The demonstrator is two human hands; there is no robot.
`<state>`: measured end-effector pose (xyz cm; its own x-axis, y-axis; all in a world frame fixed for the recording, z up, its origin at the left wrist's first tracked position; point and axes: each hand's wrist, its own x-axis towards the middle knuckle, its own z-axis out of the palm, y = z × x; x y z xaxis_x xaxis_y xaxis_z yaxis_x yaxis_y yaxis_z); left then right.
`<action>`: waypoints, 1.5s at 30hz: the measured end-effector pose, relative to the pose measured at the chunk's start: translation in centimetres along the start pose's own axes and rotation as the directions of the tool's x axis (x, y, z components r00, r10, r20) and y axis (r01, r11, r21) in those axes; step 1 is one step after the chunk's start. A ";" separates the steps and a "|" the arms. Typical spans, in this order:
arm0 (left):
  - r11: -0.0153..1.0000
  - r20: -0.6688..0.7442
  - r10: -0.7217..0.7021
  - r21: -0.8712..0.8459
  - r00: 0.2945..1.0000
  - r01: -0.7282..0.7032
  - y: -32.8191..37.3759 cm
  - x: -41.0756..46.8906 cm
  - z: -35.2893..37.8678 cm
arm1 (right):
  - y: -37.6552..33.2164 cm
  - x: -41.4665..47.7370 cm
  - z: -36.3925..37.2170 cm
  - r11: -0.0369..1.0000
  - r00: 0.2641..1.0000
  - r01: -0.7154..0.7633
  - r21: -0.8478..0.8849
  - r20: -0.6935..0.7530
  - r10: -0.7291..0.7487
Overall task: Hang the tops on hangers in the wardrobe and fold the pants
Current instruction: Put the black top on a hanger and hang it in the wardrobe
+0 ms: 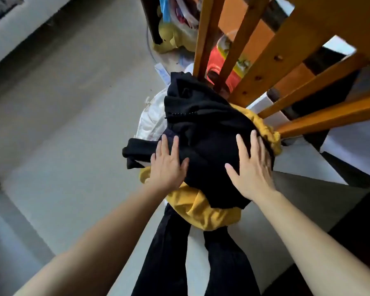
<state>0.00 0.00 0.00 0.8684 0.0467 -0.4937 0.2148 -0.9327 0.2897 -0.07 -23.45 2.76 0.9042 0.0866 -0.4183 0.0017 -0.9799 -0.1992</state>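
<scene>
A heap of clothes lies in the middle of the head view. On top is a crumpled black garment [205, 133] with a row of small black buttons. Under it shows a yellow garment [203, 208], and a white garment [152, 118] sticks out at the far left. My left hand [169, 163] rests flat on the black garment's left side, fingers straight. My right hand [252, 165] lies flat on its right side, fingers spread. Black trouser legs [169, 248] run down below the heap toward the bottom edge.
A wooden frame with slanted rails [263, 67] rises at the upper right, close to the heap. Behind it sit a red container [219, 60] and a yellow plush toy [173, 37]. Grey floor [73, 103] spreads to the left.
</scene>
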 end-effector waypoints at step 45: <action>0.959 -0.164 -0.254 -0.167 0.953 0.227 -6.7 -0.5 9.8 | -9.5 15.2 2.7 0.907 0.909 0.395 -0.147 -0.081 -0.409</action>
<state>-6.30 2.71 -9.72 0.8466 0.3401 -0.4095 0.4779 -0.8244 0.3032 12.49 -12.38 -4.05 0.8559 0.4647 -0.2268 0.4211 -0.8809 -0.2158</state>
